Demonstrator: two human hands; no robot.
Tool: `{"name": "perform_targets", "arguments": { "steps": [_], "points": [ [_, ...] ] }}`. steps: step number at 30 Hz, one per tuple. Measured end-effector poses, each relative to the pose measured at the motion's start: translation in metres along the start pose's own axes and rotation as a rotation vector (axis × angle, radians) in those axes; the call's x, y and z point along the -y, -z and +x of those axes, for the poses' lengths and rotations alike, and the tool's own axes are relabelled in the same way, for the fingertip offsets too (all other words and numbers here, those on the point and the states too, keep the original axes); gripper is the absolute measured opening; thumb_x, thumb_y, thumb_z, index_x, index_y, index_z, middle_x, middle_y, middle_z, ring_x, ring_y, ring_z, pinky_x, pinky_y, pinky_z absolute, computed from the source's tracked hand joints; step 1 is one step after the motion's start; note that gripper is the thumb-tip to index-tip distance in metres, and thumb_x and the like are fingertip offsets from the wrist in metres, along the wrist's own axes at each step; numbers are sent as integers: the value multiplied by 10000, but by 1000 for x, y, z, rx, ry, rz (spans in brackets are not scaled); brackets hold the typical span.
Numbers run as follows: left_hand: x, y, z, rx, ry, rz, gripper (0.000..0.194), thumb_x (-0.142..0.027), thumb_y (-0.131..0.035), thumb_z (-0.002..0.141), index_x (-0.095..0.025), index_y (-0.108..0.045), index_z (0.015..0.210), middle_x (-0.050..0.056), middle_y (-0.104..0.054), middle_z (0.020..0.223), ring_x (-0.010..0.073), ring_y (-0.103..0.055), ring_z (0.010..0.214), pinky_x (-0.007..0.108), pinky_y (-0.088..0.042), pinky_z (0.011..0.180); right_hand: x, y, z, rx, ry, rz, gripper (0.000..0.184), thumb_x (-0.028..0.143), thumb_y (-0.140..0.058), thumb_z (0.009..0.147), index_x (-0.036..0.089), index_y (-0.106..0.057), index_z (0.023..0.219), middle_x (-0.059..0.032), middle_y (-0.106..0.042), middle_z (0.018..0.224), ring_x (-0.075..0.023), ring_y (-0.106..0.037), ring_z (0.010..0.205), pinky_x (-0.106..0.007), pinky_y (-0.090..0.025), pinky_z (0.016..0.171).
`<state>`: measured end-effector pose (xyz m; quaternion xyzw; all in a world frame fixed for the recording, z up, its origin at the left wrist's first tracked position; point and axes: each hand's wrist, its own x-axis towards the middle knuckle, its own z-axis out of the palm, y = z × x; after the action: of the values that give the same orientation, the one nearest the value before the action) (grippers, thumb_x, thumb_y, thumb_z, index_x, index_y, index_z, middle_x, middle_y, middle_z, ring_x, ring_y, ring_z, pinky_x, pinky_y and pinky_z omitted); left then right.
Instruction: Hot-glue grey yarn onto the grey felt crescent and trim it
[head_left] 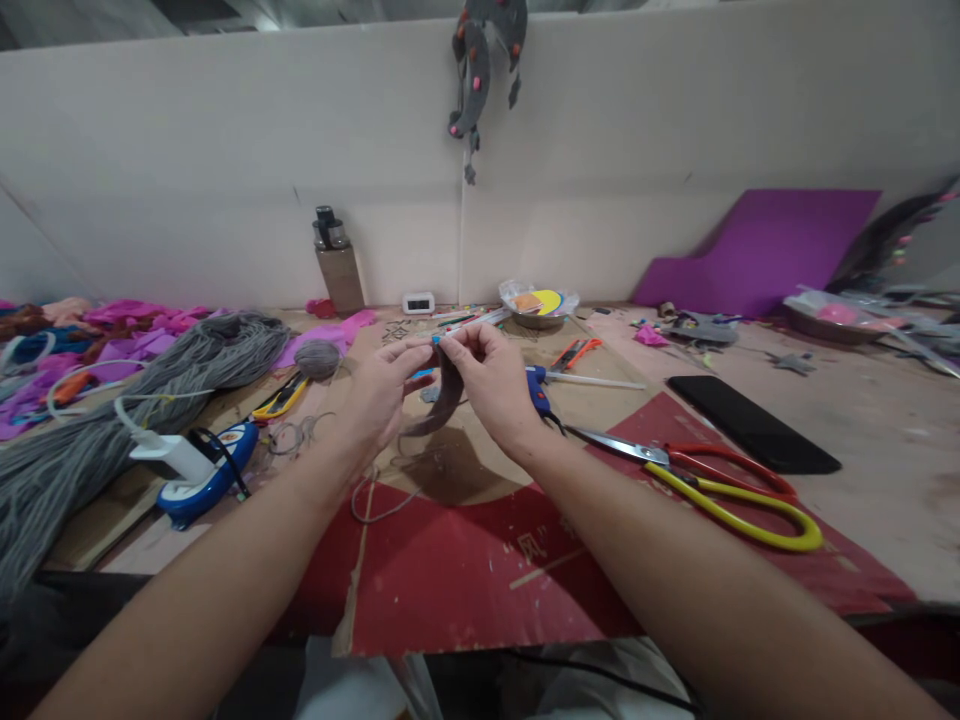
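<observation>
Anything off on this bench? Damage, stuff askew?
Mainly the red-faced cardboard: its left edge looks ragged, with brown showing, and the red surface is flecked white. Its front also seems to jut past the table edge. Otherwise, just clutter.

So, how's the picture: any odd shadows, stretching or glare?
Head view: a broad shadow falls on the cardboard sheet below the left hand and right hand; head view: the forearms look stretched toward the bottom corners, likely lens distortion; head view: no strong glare on the smartphone, and the grey strip looks slightly blurred.
</observation>
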<state>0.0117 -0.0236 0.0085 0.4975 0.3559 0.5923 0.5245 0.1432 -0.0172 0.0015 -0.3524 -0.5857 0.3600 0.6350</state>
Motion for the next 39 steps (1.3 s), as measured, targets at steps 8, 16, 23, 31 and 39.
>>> {"name": "perform_targets", "arguments": {
  "steps": [8, 16, 23, 31, 39],
  "points": [
    [0, -3, -1, -35, -18, 31, 215, -337, -813, 653, -171, -728, 761, 19, -693, 787, 131, -612, 740, 262, -485, 699, -2, 0, 2, 22, 13, -6, 161, 316, -621, 841, 196, -558, 753, 29, -560, 701, -111, -484, 643, -266, -400, 622],
    [-1, 19, 15, -230, -325, 306, 132, -298, -722, 730, -170, -726, 757, 9, -697, 743, 114, -601, 672, 237, -465, 675, -2, -7, -7, 173, -109, 19, 131, 246, -608, 813, 212, -550, 926, 38, -535, 778, -99, -474, 650, -230, -393, 573],
    [-14, 39, 28, -431, -504, 417, 126, -283, -705, 747, -178, -737, 809, 2, -695, 748, 99, -584, 639, 211, -441, 600, 10, -6, -18, 593, -347, 2, 123, 251, -529, 880, 184, -590, 797, 45, -524, 621, -75, -448, 514, -196, -354, 475],
    [-33, 53, 39, -500, -248, -330, 107, -229, -660, 790, -228, -595, 705, -30, -661, 707, 96, -621, 647, 225, -544, 654, 24, 7, -17, 1092, -292, -91, 233, 269, -531, 904, 187, -697, 762, 52, -550, 524, -85, -514, 511, -205, -417, 542],
    [-28, 51, 37, -368, -389, -253, 48, -199, -682, 787, -191, -640, 764, 9, -719, 771, 130, -690, 749, 299, -588, 790, 65, 66, -4, 991, -171, -203, 252, 409, -634, 842, 220, -777, 755, 36, -584, 534, -97, -493, 468, -222, -371, 462]
  ]
}}
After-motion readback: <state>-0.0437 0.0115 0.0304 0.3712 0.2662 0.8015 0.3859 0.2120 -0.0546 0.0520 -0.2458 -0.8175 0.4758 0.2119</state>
